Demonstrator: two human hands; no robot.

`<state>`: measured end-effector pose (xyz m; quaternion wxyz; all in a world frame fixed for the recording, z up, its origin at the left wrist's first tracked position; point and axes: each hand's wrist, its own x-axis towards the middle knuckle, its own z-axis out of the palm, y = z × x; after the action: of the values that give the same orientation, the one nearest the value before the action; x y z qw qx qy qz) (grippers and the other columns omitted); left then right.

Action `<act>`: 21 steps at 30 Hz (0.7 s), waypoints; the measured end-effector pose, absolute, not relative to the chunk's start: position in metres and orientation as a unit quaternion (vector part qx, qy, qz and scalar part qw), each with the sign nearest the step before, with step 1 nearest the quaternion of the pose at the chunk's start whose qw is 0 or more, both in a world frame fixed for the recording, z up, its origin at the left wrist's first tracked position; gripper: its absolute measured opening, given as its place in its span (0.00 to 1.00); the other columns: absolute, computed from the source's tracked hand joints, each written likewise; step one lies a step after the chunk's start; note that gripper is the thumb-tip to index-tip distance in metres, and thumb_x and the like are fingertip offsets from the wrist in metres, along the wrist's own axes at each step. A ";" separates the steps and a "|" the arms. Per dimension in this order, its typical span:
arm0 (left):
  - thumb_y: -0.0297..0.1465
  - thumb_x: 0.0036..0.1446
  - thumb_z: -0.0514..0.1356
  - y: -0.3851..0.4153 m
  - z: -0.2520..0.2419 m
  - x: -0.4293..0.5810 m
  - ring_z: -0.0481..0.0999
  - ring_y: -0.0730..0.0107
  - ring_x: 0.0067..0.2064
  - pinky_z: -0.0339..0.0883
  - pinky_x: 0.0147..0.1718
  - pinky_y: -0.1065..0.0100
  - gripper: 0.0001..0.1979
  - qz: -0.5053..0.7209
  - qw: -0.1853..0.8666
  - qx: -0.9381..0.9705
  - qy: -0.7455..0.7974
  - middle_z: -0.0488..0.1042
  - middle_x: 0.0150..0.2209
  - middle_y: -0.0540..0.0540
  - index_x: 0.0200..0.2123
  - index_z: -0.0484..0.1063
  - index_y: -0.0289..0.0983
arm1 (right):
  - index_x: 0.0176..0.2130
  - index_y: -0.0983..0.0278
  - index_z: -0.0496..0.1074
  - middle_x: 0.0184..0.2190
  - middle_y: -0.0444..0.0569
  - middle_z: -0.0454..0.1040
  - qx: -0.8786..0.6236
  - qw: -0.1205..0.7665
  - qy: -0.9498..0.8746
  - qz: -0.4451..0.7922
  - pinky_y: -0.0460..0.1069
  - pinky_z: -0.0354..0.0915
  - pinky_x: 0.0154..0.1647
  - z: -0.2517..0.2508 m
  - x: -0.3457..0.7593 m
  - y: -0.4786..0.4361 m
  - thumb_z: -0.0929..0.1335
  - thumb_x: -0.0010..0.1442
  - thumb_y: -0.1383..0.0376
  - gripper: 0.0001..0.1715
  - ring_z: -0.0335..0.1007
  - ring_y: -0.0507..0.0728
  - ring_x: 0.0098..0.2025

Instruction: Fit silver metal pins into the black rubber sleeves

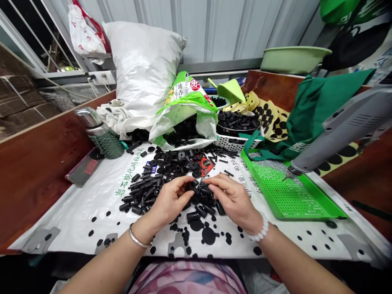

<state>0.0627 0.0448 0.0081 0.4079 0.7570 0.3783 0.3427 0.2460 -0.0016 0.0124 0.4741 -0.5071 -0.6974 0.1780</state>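
Over a heap of black plastic parts (147, 190), my two hands almost meet at the fingertips. Thumb and fingers of my left hand (173, 200) are closed around a small black plastic part (193, 183). My right hand (234, 198) is pinched just beside it; a thin pale sliver shows near its fingertips, but I cannot make out what it grips. Black cylinders (200, 211) lie under and in front of the hands. Beyond them are flat black discs (181, 155) and a few small black screw-like pieces (228, 173).
A green tray (275, 200) holds many small shiny pieces, with a grey electric screwdriver (318, 143) hanging over it. Behind the heap stand an open green-white bag (183, 118) and a basket (229, 141) of black parts. A flask (104, 139) and phone (85, 165) sit left.
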 end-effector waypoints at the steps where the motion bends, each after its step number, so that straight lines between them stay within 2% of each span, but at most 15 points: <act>1: 0.27 0.52 0.57 0.042 0.007 0.063 0.70 0.73 0.32 0.67 0.33 0.70 0.16 0.336 0.397 0.767 0.375 0.73 0.37 0.47 0.46 0.68 0.37 | 0.40 0.63 0.71 0.33 0.48 0.72 -0.501 0.474 -0.705 0.165 0.48 0.65 0.37 0.014 0.243 -0.003 0.62 0.59 0.69 0.10 0.69 0.53 0.36; 7: 0.28 0.53 0.57 0.035 0.004 0.060 0.70 0.71 0.33 0.67 0.34 0.70 0.14 0.300 0.369 0.798 0.371 0.73 0.34 0.48 0.44 0.68 0.37 | 0.36 0.63 0.69 0.30 0.47 0.72 -0.500 0.449 -0.730 0.125 0.48 0.65 0.34 0.015 0.237 -0.012 0.63 0.59 0.70 0.06 0.68 0.53 0.33; 14: 0.27 0.53 0.57 0.029 0.005 0.063 0.71 0.71 0.34 0.66 0.36 0.70 0.12 0.307 0.376 0.799 0.355 0.73 0.36 0.47 0.42 0.69 0.36 | 0.34 0.64 0.70 0.28 0.50 0.71 -0.481 0.386 -0.781 0.096 0.49 0.64 0.31 0.017 0.229 -0.014 0.61 0.60 0.70 0.09 0.68 0.54 0.31; 18: 0.27 0.53 0.57 0.028 0.004 0.062 0.72 0.71 0.35 0.67 0.36 0.69 0.13 0.315 0.400 0.785 0.352 0.74 0.38 0.46 0.43 0.70 0.37 | 0.37 0.63 0.69 0.31 0.48 0.73 -0.506 0.403 -0.747 0.152 0.48 0.66 0.32 0.015 0.229 -0.013 0.63 0.59 0.70 0.07 0.70 0.53 0.32; 21: 0.27 0.53 0.58 0.028 0.003 0.060 0.72 0.71 0.34 0.67 0.35 0.70 0.13 0.314 0.419 0.777 0.350 0.74 0.37 0.46 0.44 0.70 0.36 | 0.38 0.63 0.70 0.30 0.46 0.74 -0.514 0.403 -0.731 0.198 0.46 0.65 0.29 0.012 0.232 -0.014 0.63 0.58 0.70 0.08 0.70 0.52 0.29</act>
<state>0.0604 0.0279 0.0027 0.4186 0.7770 0.3497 0.3141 0.2323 -0.0137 0.0124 0.4029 -0.5143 -0.7308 0.1980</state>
